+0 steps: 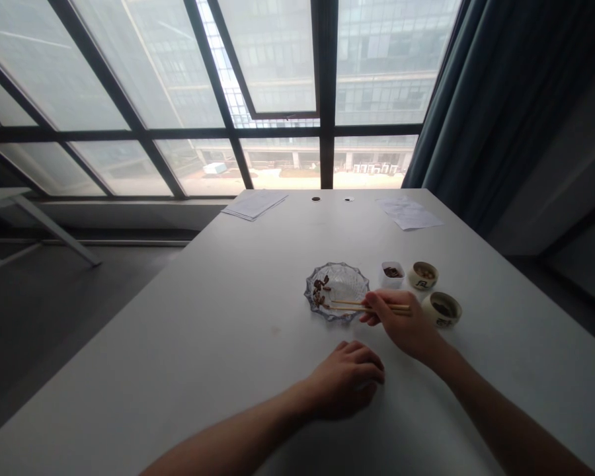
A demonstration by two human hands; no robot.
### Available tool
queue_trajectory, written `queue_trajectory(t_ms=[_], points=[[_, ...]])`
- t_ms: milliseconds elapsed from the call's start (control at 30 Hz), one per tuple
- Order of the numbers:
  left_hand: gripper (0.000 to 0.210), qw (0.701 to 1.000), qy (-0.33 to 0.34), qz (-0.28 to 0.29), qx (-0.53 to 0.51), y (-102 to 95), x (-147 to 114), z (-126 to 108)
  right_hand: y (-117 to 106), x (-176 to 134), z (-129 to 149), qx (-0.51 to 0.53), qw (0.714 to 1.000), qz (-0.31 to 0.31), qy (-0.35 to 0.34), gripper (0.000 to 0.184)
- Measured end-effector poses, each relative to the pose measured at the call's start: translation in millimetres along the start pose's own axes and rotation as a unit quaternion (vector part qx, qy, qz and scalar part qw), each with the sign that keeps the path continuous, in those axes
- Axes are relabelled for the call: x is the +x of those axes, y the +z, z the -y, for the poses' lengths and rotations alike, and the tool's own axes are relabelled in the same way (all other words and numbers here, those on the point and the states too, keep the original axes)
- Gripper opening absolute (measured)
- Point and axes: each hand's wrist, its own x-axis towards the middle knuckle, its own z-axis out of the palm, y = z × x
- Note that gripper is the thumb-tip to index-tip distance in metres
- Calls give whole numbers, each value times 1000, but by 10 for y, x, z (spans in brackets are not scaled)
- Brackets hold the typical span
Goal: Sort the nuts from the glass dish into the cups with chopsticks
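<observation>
My right hand (396, 320) is closed around a pair of wooden chopsticks (350, 308). The sticks point left, with their tips slightly apart over a clear glass dish (350, 281) with a scalloped rim. Small brown pieces (320, 287) lie along the dish's left side; whether one sits between the tips is too small to tell. My left hand (350, 377) rests on the table in front of the dish, fingers curled in and nothing visible in them. Beyond my right hand is a small white container (393, 282) holding dark pieces.
Two cream cups with dark markings, a farther cup (423, 284) and a nearer cup (443, 322), stand right of the dish with contents inside. Paper sheets (255, 203) lie at the white table's (218, 317) far left, another sheet (409, 213) far right. A dark curtain (480, 112) hangs at right.
</observation>
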Motion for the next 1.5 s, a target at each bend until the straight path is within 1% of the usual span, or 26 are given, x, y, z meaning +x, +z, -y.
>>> queue_trajectory(t_ms=[233,500,600,700,900,1033,1200,1267,1367,1433,1500], points=[[18,1000,-8,13,8,-20,1,-14,35,-7,22,-21,999,25,-20,58],[19,1000,-5,16,-5,-24,1,-13,19,-7,161,-101,992,17,-72,50],[19,1000,-5,16,-6,-22,0,-11,33,-11,124,-92,992,33,-75,52],[18,1000,-6,12,-2,-19,-1,-11,58,-16,43,-63,995,50,-61,54],[19,1000,-5,17,3,-16,6,-13,91,-23,-23,-26,999,26,-31,58],[18,1000,-6,13,6,-16,5,-14,104,-25,-29,-28,999,24,-33,59],[23,1000,-9,18,12,-19,-6,-13,125,-24,-57,-44,997,27,-49,58],[22,1000,-7,15,14,-6,-4,0,165,-38,-75,-70,995,38,-65,55],[21,1000,3,6,26,40,4,39,281,-89,-125,-104,987,73,-94,46],[30,1000,0,6,27,80,7,70,370,-130,-168,-131,979,105,-119,41],[41,1000,-12,13,21,113,8,95,434,-159,-205,-157,969,133,-139,41]])
